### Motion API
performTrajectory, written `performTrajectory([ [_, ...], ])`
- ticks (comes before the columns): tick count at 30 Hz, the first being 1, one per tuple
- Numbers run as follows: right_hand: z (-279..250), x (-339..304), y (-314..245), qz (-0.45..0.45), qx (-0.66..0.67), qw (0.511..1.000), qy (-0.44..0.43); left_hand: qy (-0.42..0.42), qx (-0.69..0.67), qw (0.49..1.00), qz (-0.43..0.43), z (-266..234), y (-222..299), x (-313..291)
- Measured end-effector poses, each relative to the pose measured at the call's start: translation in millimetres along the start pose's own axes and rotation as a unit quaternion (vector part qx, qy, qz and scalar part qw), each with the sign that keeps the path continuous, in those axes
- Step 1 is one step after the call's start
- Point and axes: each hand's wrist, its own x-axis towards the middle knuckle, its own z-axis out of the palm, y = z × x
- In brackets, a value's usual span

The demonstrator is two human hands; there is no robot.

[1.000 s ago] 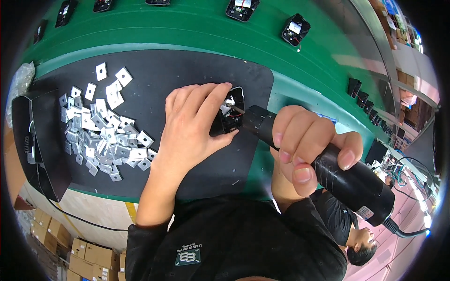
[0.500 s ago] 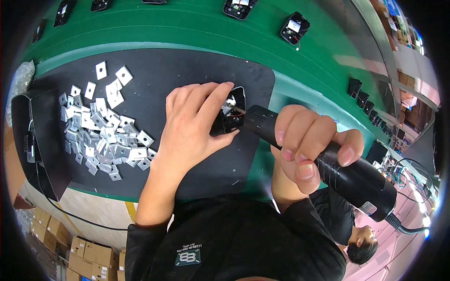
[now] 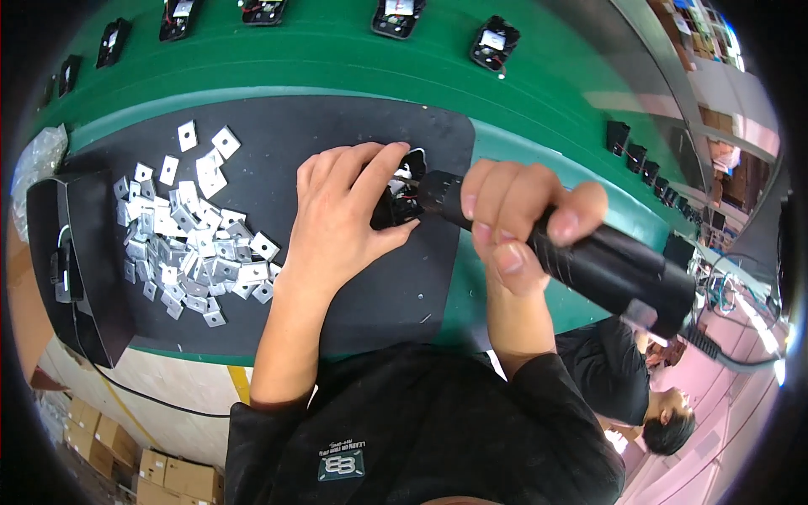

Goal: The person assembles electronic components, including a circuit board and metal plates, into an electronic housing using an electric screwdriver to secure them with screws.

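While left grip (image 3: 337, 206) clasps black housing (image 3: 404, 204) | right grip (image 3: 523, 220) clenched round driver (image 3: 627, 268) | housing likely light, stiff; hold outer walls

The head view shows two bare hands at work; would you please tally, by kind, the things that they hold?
Corded electric screwdriver, in the right hand: 1
Open black housing, gripped by the left hand: 1
Total: 2
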Motion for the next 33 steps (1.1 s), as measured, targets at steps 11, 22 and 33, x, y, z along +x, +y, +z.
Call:
performTrajectory([
  [11,13.0,-38.0,-118.4,-0.057,-0.007,0.993,0.105,-0.046,0.062,0.997,0.014,1.1,9.4,0.0],
  [22,15.0,-29.2,-290.3,-0.212,-0.075,0.967,-0.123,-0.076,0.034,0.992,0.099,35.1,68.1,65.7],
  [33,-105.9,25.8,-240.9,-0.312,-0.072,0.941,-0.109,-0.089,0.099,0.979,0.155,139.2,91.3,185.7],
])
